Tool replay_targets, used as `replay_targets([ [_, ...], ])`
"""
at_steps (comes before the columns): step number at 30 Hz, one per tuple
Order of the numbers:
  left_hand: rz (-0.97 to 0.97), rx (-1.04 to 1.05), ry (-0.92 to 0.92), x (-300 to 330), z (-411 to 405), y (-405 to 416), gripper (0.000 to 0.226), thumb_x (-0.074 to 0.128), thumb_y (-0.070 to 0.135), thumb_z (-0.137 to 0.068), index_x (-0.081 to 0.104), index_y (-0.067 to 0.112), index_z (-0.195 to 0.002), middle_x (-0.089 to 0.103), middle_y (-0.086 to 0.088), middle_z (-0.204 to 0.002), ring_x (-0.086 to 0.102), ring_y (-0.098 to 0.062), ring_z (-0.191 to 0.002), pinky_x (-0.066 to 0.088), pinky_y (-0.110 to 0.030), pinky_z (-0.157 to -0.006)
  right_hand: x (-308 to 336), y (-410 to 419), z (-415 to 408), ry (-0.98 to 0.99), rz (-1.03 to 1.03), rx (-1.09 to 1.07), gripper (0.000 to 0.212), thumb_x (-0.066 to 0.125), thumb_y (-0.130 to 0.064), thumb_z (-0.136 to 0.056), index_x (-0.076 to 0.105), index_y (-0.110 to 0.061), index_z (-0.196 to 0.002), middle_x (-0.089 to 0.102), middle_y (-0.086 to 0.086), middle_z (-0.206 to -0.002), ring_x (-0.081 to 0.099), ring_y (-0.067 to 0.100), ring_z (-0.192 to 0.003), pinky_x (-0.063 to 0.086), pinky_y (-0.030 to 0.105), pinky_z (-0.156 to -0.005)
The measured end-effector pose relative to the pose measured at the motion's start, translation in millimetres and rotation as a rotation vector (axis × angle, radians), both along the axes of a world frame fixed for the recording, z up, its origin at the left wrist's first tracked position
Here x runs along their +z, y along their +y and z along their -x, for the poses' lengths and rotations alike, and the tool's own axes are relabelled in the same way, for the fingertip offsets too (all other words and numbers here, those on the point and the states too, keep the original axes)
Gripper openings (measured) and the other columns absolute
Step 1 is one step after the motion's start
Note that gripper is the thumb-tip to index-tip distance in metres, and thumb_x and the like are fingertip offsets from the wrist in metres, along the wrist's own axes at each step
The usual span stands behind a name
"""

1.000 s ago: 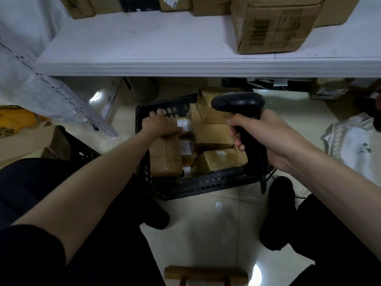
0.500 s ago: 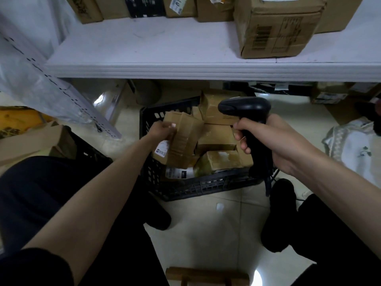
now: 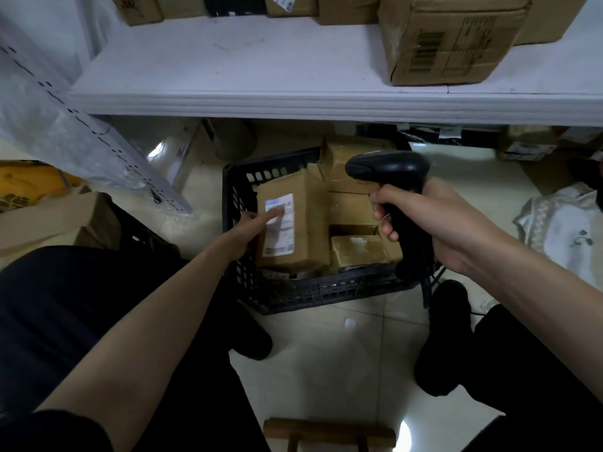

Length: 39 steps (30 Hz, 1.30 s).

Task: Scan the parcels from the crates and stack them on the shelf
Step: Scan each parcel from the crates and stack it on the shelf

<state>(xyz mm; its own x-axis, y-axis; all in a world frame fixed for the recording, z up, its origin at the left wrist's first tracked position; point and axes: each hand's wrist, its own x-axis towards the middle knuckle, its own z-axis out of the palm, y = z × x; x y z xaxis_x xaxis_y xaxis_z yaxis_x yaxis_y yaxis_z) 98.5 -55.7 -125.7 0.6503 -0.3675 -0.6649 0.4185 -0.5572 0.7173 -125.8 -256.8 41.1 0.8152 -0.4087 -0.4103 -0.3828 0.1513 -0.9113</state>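
Cardboard parcel (image 3: 303,223), glossy paper label (image 3: 280,225); black perforated plastic crate (image 3: 313,290); matt plastic scanner (image 3: 391,171); glossy tiled floor (image 3: 329,363).

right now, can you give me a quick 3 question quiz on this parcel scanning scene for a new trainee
1. True or false: the label on the parcel held by the left hand faces up towards the camera.
2. What does the right hand grip? A) a tape roll B) a black scanner C) a pen
3. Fill in: the other parcels lie in a black ____ on the floor, below the white shelf.

Key
1. True: the white label shows plainly on the top face.
2. B: the fingers wrap round its handle.
3. Crate.
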Motion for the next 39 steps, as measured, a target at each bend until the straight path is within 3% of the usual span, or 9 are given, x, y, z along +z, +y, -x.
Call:
replay_targets([
  [3,0.046,-0.011,0.076,11,1,-6,0.059,0.073,0.046,-0.089,0.049,0.012,-0.131,0.067,-0.013,-0.127,0.070,-0.026,-0.105,0.058,-0.045,-0.095,0,0,-1,-0.008,0.008,0.000,0.009,0.066,-0.012,-0.092,0.066,-0.009,-0.083,0.062,0.007,-0.071,0.054,0.016,-0.057,0.043,0.026,-0.052],
  [5,0.101,-0.029,0.121,19,3,-7,0.039,0.059,0.046,-0.098,0.064,0.016,-0.124,0.077,-0.007,-0.112,0.075,-0.022,-0.095,0.059,-0.038,-0.085,-1,0,-1,-0.005,0.012,0.005,0.010,0.066,-0.013,-0.092,0.066,-0.009,-0.083,0.062,0.007,-0.071,0.054,0.017,-0.057,0.043,0.026,-0.052],
  [7,0.115,0.023,0.142,23,7,-7,0.038,0.048,0.050,-0.103,0.070,0.020,-0.112,0.080,-0.003,-0.098,0.077,-0.017,-0.083,0.056,-0.034,-0.077,-3,-1,0,0.004,0.017,0.010,0.010,0.066,-0.013,-0.093,0.066,-0.010,-0.083,0.062,0.006,-0.071,0.055,0.017,-0.058,0.043,0.026,-0.052],
  [12,0.111,0.057,0.132,25,11,-7,0.055,0.039,0.065,-0.102,0.069,0.023,-0.122,0.078,-0.006,-0.111,0.076,-0.021,-0.094,0.054,-0.038,-0.087,-7,-1,3,0.010,0.021,0.020,0.009,0.066,-0.014,-0.093,0.067,-0.010,-0.084,0.063,0.007,-0.071,0.055,0.017,-0.058,0.042,0.026,-0.052],
  [18,0.131,-0.038,0.077,48,12,-13,0.046,0.052,0.055,-0.099,0.062,0.022,-0.129,0.071,-0.009,-0.116,0.068,-0.027,-0.106,0.054,-0.039,-0.088,-5,0,10,0.004,0.040,0.023,0.010,0.067,-0.015,-0.094,0.066,-0.010,-0.085,0.063,0.008,-0.071,0.055,0.017,-0.057,0.043,0.026,-0.051],
  [27,0.146,-0.155,-0.204,86,26,-2,0.073,0.066,0.069,-0.080,0.064,0.018,-0.132,0.074,-0.001,-0.121,0.071,-0.020,-0.110,0.055,-0.038,-0.095,9,7,39,-0.044,0.059,0.001,0.009,0.067,-0.014,-0.094,0.070,-0.006,-0.092,0.064,0.006,-0.070,0.056,0.015,-0.057,0.044,0.026,-0.052],
  [32,0.188,-0.159,-0.455,113,56,-5,0.011,0.056,0.036,-0.103,0.064,0.029,-0.101,0.072,0.006,-0.102,0.072,-0.004,-0.086,0.054,-0.019,-0.072,14,23,55,-0.080,0.066,-0.026,0.011,0.067,-0.013,-0.094,0.068,-0.009,-0.084,0.064,0.002,-0.063,0.056,0.014,-0.054,0.044,0.023,-0.049],
  [36,0.262,-0.107,-0.554,133,72,-12,0.018,0.050,0.023,-0.107,0.059,0.030,-0.094,0.066,0.014,-0.094,0.067,0.014,-0.072,0.050,-0.008,-0.063,21,30,60,-0.146,0.055,-0.048,0.010,0.067,-0.012,-0.095,0.068,-0.012,-0.084,0.063,0.001,-0.064,0.056,0.013,-0.053,0.045,0.024,-0.049],
  [39,0.286,-0.075,-0.568,140,70,-18,0.014,0.049,0.026,-0.108,0.059,0.028,-0.098,0.068,0.013,-0.097,0.067,0.013,-0.074,0.051,-0.010,-0.063,25,32,61,-0.195,0.059,-0.051,0.010,0.066,-0.013,-0.095,0.069,-0.013,-0.086,0.064,0.000,-0.064,0.057,0.013,-0.053,0.045,0.025,-0.051],
])
